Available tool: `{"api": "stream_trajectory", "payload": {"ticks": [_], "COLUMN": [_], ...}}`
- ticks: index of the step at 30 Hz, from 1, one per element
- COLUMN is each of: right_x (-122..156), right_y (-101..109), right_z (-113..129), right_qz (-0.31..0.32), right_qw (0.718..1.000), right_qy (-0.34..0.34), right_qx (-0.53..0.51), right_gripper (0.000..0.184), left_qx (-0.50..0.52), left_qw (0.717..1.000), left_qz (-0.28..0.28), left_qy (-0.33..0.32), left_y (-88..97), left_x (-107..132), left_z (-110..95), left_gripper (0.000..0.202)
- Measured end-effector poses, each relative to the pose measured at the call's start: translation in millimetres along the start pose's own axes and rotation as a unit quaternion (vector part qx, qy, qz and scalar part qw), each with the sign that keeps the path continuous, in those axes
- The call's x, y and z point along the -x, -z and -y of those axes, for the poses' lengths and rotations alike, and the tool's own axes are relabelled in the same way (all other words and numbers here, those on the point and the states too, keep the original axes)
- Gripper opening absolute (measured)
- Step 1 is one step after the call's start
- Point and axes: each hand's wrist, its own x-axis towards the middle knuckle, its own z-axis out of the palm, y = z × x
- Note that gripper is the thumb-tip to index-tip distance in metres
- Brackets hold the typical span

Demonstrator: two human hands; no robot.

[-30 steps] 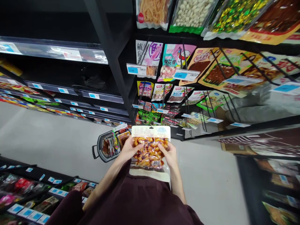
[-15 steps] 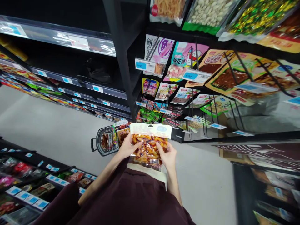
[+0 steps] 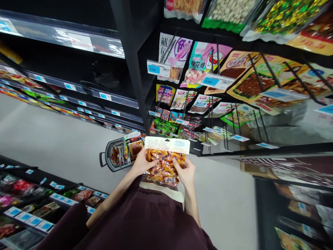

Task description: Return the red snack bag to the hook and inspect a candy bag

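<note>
A clear snack bag (image 3: pixel 163 166) with cream top and bottom bands is held upright in front of my body. Glossy orange-brown pieces fill it; I cannot tell exactly what food they are. My left hand (image 3: pixel 143 162) grips its left edge, thumb lying on the front. On the opposite edge my right hand (image 3: pixel 184 171) does the same, thumb pressed against the plastic. The fingers behind the bag are hidden. Past my left hand, a dark shopping basket (image 3: pixel 106 157) rests on the floor with several snack packets in it.
Hanging snack packets (image 3: pixel 208 64) fill a hook rack ahead and to the right, its prongs and price tags sticking out. A black bag-like item (image 3: pixel 104 78) lies on the dark shelf at left. More stocked shelves (image 3: pixel 28 215) stand at lower left, others at lower right.
My view has shifted slightly, so the shelves and basket appear a little further left and up. Both hands keep the same hold on the snack bag.
</note>
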Motion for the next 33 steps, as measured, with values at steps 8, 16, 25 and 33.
{"api": "stream_trajectory", "payload": {"ticks": [8,16,25,33], "right_x": [-1,-2,-3,-1], "right_y": [8,5,6,-2], "right_z": [-6,-5,-11,-3], "right_qz": [0.048,0.049,0.028,-0.011], "right_qw": [0.999,0.998,0.999,1.000], "right_qy": [-0.001,-0.009,-0.008,-0.014], "right_qx": [-0.017,-0.035,-0.030,-0.017], "right_gripper": [0.031,0.040,0.036,0.038], "left_qx": [0.049,0.080,0.096,0.158], "left_qw": [0.999,0.997,0.995,0.986], "left_qz": [0.008,-0.004,0.023,-0.014], "left_qy": [0.020,0.016,0.008,0.058], "left_y": [0.4,-2.7,0.0,-10.6], "left_x": [2,0,0,0], "left_z": [-1,0,0,-5], "left_gripper": [0.063,0.067,0.076,0.081]}}
